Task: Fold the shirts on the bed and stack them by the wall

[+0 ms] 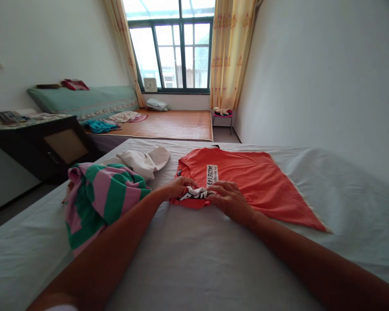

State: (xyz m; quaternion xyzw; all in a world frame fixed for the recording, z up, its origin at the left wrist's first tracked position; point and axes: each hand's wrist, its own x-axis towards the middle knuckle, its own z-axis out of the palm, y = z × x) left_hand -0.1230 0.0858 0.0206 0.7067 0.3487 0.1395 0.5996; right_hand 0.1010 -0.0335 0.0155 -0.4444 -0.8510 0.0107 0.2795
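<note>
An orange T-shirt [256,172] lies spread on the white bed sheet, its collar toward the left. A white label with black lettering [212,175] shows on its chest. At the near edge, a bunched sleeve with a white and black lettered band [196,193] sits between my two hands. My left hand [179,188] pinches the sleeve's left part beside the collar. Bent over the band's right end are the fingers of my right hand [231,201], gripping the cloth; its thumb is partly hidden.
Left of the shirt lie a green and pink striped garment [106,194] and a cream garment [144,162], both crumpled on the sheet [181,268]. Beyond stands a second bed with a brown mat [178,123]. A dark cabinet [65,147] is at the left, a white wall [327,77] at the right.
</note>
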